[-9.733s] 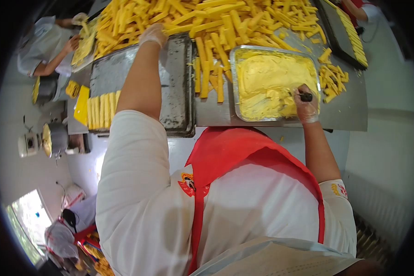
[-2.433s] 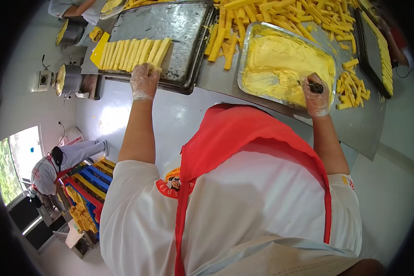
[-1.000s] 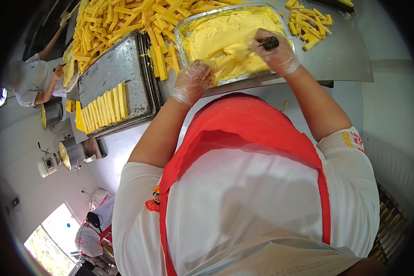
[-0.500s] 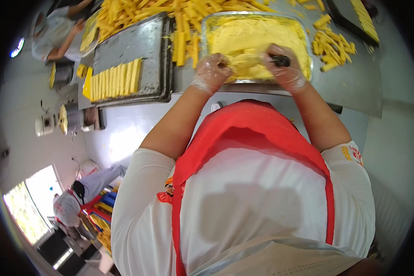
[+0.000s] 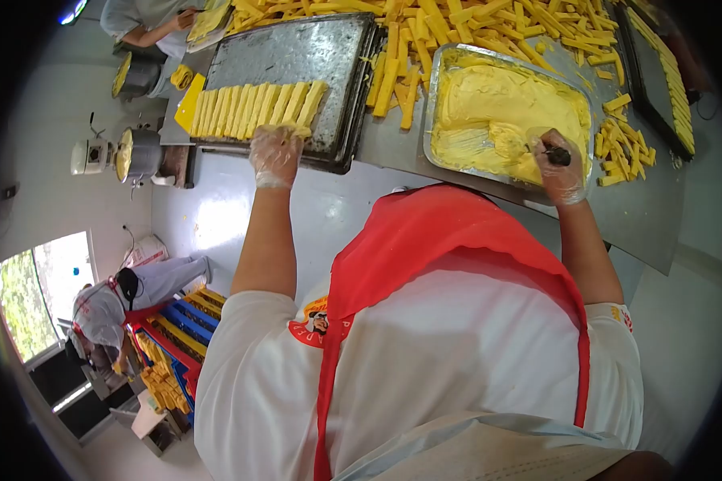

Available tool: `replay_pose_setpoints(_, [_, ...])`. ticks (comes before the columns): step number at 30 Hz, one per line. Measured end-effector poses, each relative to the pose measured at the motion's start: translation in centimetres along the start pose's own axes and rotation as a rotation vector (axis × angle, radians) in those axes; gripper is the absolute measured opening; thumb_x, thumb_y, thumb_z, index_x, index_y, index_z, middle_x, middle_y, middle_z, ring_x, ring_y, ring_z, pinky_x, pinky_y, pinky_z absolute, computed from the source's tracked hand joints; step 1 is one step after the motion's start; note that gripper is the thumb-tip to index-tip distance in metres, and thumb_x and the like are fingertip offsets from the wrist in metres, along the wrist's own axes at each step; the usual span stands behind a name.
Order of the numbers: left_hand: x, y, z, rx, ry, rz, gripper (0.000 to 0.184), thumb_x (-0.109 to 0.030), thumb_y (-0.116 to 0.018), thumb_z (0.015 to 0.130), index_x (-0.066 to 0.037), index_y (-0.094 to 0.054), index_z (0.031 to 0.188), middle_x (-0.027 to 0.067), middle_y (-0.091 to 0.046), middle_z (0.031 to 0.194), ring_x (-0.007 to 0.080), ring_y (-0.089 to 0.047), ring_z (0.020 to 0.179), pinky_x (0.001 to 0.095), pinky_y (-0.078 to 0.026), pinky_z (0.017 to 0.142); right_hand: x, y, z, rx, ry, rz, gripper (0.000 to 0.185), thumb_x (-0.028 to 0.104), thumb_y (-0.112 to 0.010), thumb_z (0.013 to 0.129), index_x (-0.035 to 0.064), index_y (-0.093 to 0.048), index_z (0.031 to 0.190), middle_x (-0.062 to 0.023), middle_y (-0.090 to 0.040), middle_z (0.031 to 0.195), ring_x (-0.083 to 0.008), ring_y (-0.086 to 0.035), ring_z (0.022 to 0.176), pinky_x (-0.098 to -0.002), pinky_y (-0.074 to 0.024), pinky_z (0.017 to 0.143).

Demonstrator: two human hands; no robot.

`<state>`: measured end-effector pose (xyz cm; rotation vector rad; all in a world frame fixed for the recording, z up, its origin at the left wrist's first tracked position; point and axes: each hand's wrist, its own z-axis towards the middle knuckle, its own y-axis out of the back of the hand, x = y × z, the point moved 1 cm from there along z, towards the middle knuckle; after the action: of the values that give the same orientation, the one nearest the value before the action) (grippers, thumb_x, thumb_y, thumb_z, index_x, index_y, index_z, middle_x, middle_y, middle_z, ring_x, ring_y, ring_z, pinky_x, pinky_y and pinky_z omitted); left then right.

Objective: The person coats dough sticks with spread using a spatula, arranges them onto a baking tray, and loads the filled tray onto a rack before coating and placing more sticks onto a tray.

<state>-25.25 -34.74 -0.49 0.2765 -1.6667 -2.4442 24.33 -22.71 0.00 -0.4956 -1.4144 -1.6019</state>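
My left hand (image 5: 276,155), in a clear plastic glove, is at the near edge of a dark baking tray (image 5: 317,60). Its fingers are closed on the near end of a cream-coated yellow stick (image 5: 311,100), the rightmost in a row of coated sticks (image 5: 249,110). My right hand (image 5: 560,168), gloved too, grips a black-handled tool (image 5: 557,155) over a metal pan (image 5: 435,104). Thick yellow cream (image 5: 513,92) fills much of the pan, with a scraped patch at its near left. The tool's working end is hard to make out at the cream.
Uncoated yellow sticks (image 5: 489,24) are heaped behind the pan, with a smaller pile (image 5: 622,148) to its right. Another dark tray (image 5: 658,88) of sticks stands at the far right. One co-worker (image 5: 148,24) is at the upper left, another person (image 5: 120,297) at the lower left.
My left hand has moved left from the pan to the baking tray, where the coated stick now lies at the row's right end. My right hand stays at the pan; the view has shifted.
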Motion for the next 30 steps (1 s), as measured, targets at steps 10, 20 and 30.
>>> replay_pose_setpoints(10, [-14.6, -2.2, 11.5, 0.298, -0.49, -0.213, 0.032, -0.027, -0.068, 0.083, -0.006, -0.064, 0.108, 0.0174, -0.067, 0.108, 0.0345, -0.063, 0.101, 0.043, -0.049, 0.089, 4.3, -3.3, 2.2, 0.055, 0.186, -0.208, 0.015, 0.006, -0.067, 0.08, 0.007, -0.052, 0.076, -0.0141, -0.054, 0.066, -0.0351, -0.055, 0.062, -0.0419, -0.0439, 0.058])
replay_pose_setpoints(20, [-18.5, -5.3, 16.9, 0.399, -0.385, -0.123, 0.047, -0.024, -0.065, 0.087, -0.01, -0.054, 0.13, 0.0182, -0.064, 0.118, 0.0338, -0.062, 0.108, 0.0419, -0.049, 0.094, 6.0, -4.4, 1.5, 0.204, 0.299, -0.152, 0.011, 0.007, -0.067, 0.077, 0.0074, -0.055, 0.078, -0.0128, -0.055, 0.071, -0.0358, -0.056, 0.067, -0.0406, -0.0466, 0.062])
replay_pose_setpoints(30, [-22.2, 0.9, 9.8, 0.376, -0.596, -0.962, 0.025, -0.007, -0.069, 0.083, -0.008, -0.067, 0.108, 0.0145, -0.065, 0.101, 0.0308, -0.064, 0.091, 0.0387, -0.052, 0.082, 3.9, 1.3, -0.5, 0.148, 0.124, -0.318, 0.012, 0.022, -0.062, 0.087, 0.0107, -0.058, 0.084, -0.0144, -0.062, 0.075, -0.036, -0.061, 0.073, -0.044, -0.0485, 0.064])
